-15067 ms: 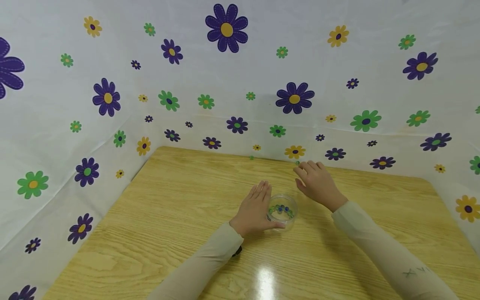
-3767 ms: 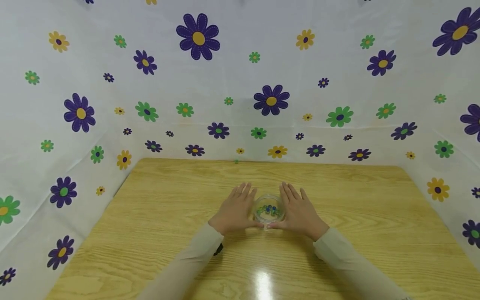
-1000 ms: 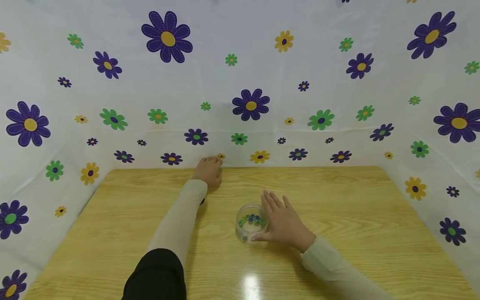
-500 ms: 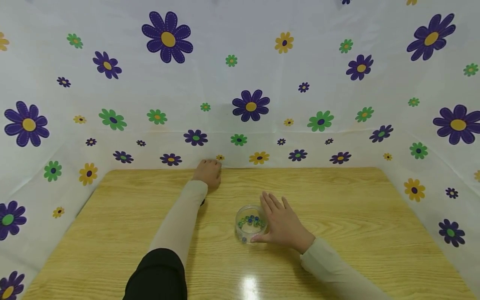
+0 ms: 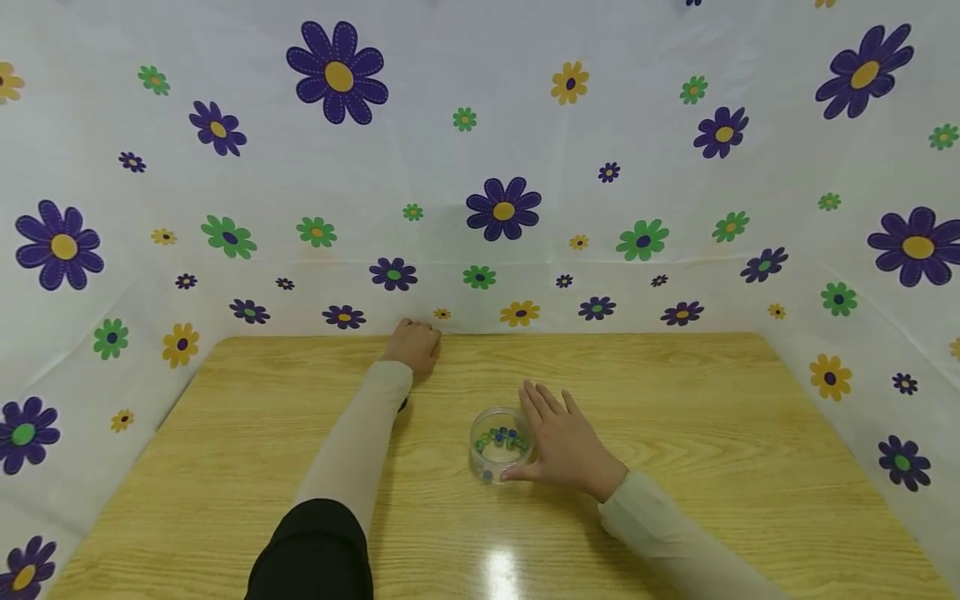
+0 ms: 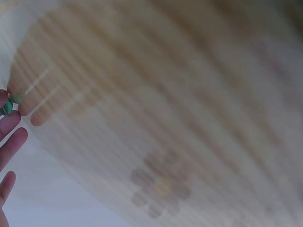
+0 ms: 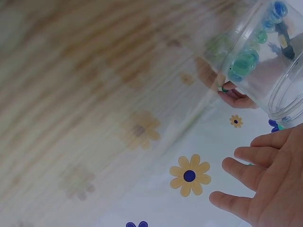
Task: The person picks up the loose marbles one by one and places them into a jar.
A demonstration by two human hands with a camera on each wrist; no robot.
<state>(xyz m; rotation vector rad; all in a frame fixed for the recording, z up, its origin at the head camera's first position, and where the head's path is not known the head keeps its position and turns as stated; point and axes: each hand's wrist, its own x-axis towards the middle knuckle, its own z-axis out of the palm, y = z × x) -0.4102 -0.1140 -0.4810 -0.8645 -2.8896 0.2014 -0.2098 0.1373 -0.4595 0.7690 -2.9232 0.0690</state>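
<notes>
At the table's back edge, my left hand (image 5: 415, 343) reaches down with bent fingers. A green marble (image 6: 6, 108) is pinched between its thumb and a fingertip in the left wrist view; the head view hides it. My right hand (image 5: 566, 446) stays at the right side of a clear round jar (image 5: 476, 454), its fingers straight and its thumb across the jar's front. Several green and blue marbles (image 5: 501, 437) lie inside the jar. In the right wrist view the right fingers (image 7: 244, 172) are spread out below the jar's rim.
The wood-grain table (image 5: 637, 375) is glossy and mirrors hands and flowers. White flower-printed cloth (image 5: 450, 167) walls it in at the back and both sides. A black band (image 5: 311, 550) covers the left upper sleeve.
Earlier the right hand was by a back-edge green marble, then both hands flanked the jar. Since then the left hand has gone to the back edge. Over the last second both hands are nearly still.
</notes>
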